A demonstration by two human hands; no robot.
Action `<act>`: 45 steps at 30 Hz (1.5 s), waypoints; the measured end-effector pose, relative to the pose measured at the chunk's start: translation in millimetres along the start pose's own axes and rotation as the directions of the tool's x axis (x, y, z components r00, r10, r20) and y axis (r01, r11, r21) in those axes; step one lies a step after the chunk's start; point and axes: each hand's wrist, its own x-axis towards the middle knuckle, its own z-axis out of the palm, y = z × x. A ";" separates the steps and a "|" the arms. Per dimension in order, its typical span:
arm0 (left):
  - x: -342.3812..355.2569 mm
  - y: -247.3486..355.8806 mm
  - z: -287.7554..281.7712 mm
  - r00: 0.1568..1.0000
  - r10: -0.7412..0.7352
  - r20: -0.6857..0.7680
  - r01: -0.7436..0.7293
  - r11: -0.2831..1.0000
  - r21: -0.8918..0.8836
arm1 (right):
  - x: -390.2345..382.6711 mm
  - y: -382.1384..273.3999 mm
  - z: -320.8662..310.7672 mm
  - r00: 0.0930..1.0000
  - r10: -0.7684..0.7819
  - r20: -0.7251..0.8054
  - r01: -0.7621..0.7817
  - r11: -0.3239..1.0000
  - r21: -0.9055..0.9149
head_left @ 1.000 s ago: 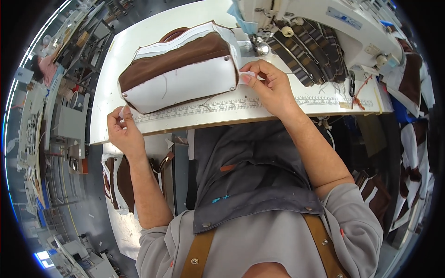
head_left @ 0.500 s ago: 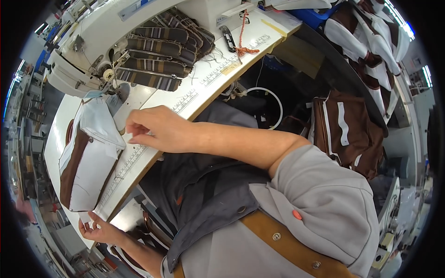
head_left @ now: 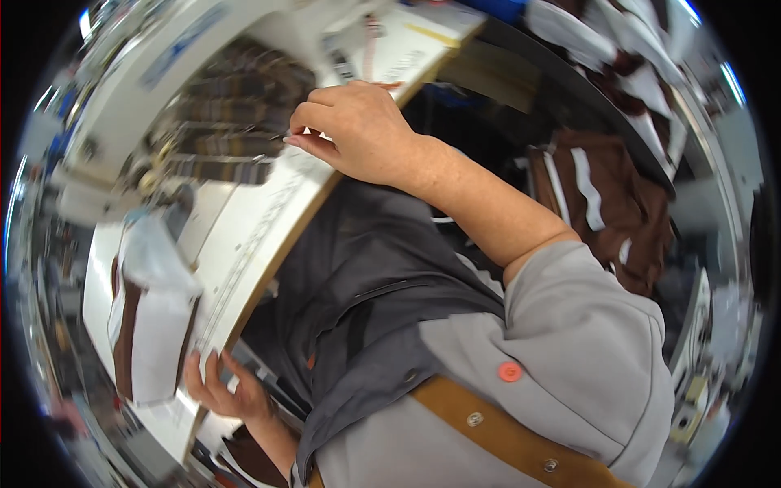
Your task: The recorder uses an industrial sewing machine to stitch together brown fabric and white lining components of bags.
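Note:
A white and brown fabric piece lies on the white sewing table, its far end beside the needle area of the sewing machine. Close to the piece's near right corner, at the table edge, my left hand is open, fingers bent and apart. Further back on the right, my right hand is raised over the table's edge, thumb and fingers pinched together. Whatever is in that pinch, if anything, is too small to make out. Just left of its fingertips lie several striped dark fabric strips with zippers, blurred by motion.
Ruler markings run along the white table's front edge. Thread snips and an orange cord lie at the back. Brown fabric pieces with white strips are to my right. White and brown pieces are heaped beyond.
My right hand has moved from beside the white and brown piece back and right to the striped strips. My left hand has shifted right along the table edge. The view has turned somewhat.

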 end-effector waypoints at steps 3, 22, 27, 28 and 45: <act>-7.3 -7.4 0.5 0.999 -0.026 0.035 0.027 1.000 -0.016 | -42.7 32.0 -48.3 0.996 0.083 -0.037 -0.088 0.975 -0.205; 36.1 19.6 26.8 0.984 0.138 0.110 -0.114 0.973 -0.200 | -399.7 88.9 -353.6 0.124 0.833 -0.540 -0.717 -0.301 -0.629; 34.6 18.5 20.4 0.984 0.110 0.140 -0.078 0.973 -0.218 | -400.2 101.6 -357.5 0.056 0.786 -0.615 -0.865 -0.269 -0.423; 34.0 19.0 19.2 0.984 0.102 0.144 -0.068 0.972 -0.223 | -386.6 98.9 -360.1 0.174 0.786 -0.593 -0.895 -0.125 -0.428; 62.1 225.6 147.3 0.284 0.485 0.827 0.875 0.221 -0.430 | -167.6 -11.8 -202.8 0.632 0.775 -0.021 -0.697 0.580 0.422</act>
